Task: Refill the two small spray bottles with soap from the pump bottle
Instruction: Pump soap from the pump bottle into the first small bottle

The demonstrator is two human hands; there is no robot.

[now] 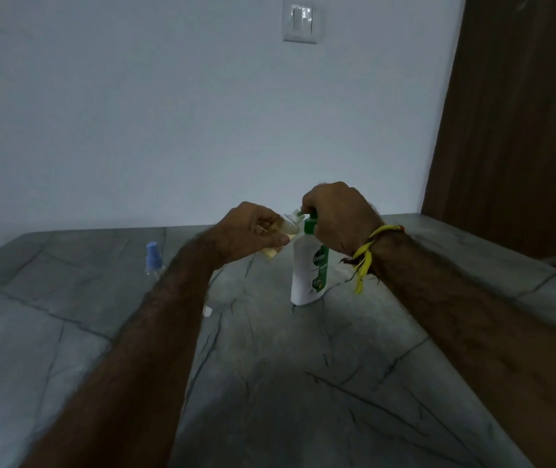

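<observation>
A white pump bottle [307, 275] with a green pump and green label stands upright on the grey marble counter [269, 366]. My right hand [340, 217] curls over the green pump head and presses on it. My left hand [249, 231] grips a small clear spray bottle [281, 236] holding yellowish soap, tilted with its open mouth at the pump's nozzle. A second small clear spray bottle with a blue cap [153, 260] stands upright at the left, partly hidden by my left forearm. A small pale thing [207, 310] lies by that forearm; what it is I cannot tell.
A pale wall with a light switch [300, 23] rises behind the counter. A dark wooden door [512, 123] stands at the right. The counter's back edge meets the wall. A yellow thread band circles my right wrist [364, 258].
</observation>
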